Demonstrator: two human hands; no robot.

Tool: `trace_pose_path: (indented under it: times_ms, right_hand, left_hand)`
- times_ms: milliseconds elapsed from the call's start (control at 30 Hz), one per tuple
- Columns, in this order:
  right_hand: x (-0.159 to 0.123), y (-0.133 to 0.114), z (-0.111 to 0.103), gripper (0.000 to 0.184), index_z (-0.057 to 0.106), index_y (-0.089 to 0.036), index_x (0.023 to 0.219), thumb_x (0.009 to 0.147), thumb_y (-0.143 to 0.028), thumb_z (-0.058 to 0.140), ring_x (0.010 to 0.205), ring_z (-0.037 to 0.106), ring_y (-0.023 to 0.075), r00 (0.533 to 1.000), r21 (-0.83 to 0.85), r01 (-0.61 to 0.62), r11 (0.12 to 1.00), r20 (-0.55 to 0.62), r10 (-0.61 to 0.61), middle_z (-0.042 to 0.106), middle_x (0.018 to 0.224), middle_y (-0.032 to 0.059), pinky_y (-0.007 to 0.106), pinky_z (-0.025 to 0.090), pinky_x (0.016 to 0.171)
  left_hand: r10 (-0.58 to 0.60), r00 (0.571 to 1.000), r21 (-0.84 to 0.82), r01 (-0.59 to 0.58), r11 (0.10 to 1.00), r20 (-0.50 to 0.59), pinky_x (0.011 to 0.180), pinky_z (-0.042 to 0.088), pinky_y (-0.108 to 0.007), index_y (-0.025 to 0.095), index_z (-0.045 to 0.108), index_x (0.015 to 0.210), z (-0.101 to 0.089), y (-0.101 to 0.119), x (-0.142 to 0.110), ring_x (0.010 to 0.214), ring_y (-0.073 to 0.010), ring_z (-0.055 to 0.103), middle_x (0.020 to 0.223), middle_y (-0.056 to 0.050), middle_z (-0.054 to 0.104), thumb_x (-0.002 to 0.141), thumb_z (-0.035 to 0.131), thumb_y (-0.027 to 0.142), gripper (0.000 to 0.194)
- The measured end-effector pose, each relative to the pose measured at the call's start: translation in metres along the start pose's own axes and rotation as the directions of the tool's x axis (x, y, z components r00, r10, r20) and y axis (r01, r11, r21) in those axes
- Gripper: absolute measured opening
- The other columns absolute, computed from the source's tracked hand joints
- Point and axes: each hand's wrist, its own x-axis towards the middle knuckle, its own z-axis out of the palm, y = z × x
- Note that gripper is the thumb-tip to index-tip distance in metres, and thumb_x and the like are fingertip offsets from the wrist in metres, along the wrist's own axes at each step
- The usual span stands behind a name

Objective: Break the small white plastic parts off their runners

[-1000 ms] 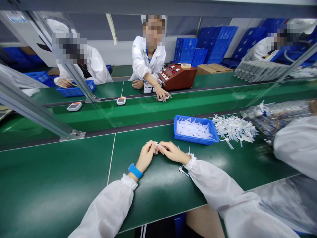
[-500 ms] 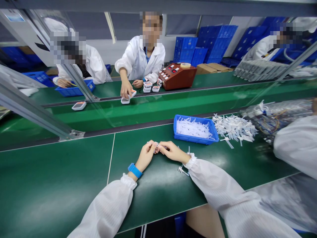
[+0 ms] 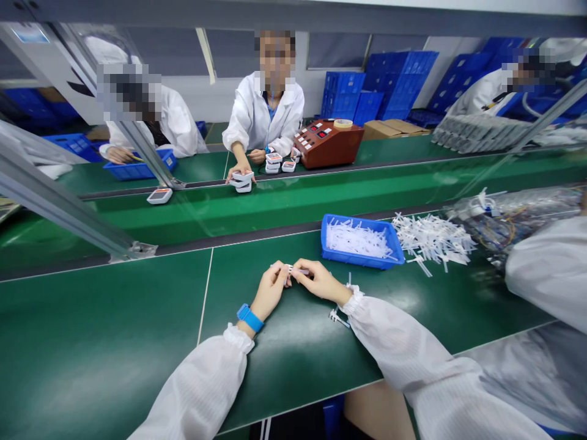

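Observation:
Both my hands meet above the green bench, fingertips pinched around a small white plastic part. My left hand, with a blue band on its wrist, grips the part from one side. On the other side, my right hand is closed on a thin, pale strip-like end of it. Fingers cover most of the piece, so its full shape is hidden. Beside my right cuff lies a similar white plastic piece, and another translucent strip shows just behind that wrist.
Ahead to the right stands a blue bin of translucent strips, next to a pile of white plastic parts. Bagged wires lie farther right, near another person's sleeve. Beyond runs a green conveyor; a co-worker's hand touches stacked white devices.
My hands stay almost in place; more of the strip shows at my right fingertips. Across the bench, the co-worker's hand shifts with the stacked devices, and a lone device on the conveyor moves right.

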Motion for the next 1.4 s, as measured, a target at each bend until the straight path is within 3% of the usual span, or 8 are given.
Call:
trace_pose_path:
  times_ms: [333,633,1033,1400]
  right_hand:
    - [0.0,0.005,0.001,0.027,0.06,-0.014,0.085,0.085,-0.041,0.056,0.067,0.058,0.0119,0.996,0.079,-0.046,0.996,-0.069,0.051,0.064,0.077,0.0033,0.023,0.047,0.062]
    - [0.0,0.007,0.001,0.024,0.061,-0.014,0.085,0.084,-0.038,0.057,0.062,0.054,0.0101,0.996,0.041,-0.042,0.998,-0.08,0.045,0.063,0.076,0.0028,0.021,0.042,0.054]
    - [0.001,0.012,-0.001,0.029,0.056,-0.016,0.086,0.08,-0.043,0.064,0.047,0.048,0.0063,0.985,0.246,-0.12,0.962,-0.092,0.147,0.056,0.064,-0.0029,0.019,0.037,0.045]
    - [0.001,0.013,-0.001,0.033,0.058,-0.015,0.084,0.077,-0.045,0.066,0.042,0.049,0.0066,0.979,0.265,-0.144,0.953,-0.105,0.177,0.062,0.065,0.0003,0.02,0.037,0.042]
  left_hand:
    - [0.003,1.0,0.0,-0.003,1.0,-0.014,0.061,0.04,-0.024,0.018,0.05,0.068,0.0,-0.002,0.0,0.059,-0.011,0.047,0.062,0.003,0.049,0.092,0.044,0.042,0.035]
    - [-0.025,0.999,0.02,0.026,0.999,-0.041,0.062,0.041,-0.025,0.018,0.05,0.064,-0.001,0.004,0.001,0.058,-0.0114,0.047,0.059,0.003,0.049,0.092,0.041,0.045,0.04]
    - [-0.004,1.0,0.037,0.005,0.999,-0.03,0.052,0.038,-0.022,0.018,0.054,0.084,0.001,0.0,-0.003,0.055,-0.0093,0.045,0.066,0.004,0.047,0.09,0.049,0.042,0.025]
    - [0.011,1.0,0.052,-0.01,0.999,-0.024,0.055,0.04,-0.023,0.018,0.055,0.08,0.001,0.001,-0.002,0.059,-0.0106,0.047,0.068,0.002,0.049,0.089,0.049,0.042,0.026]
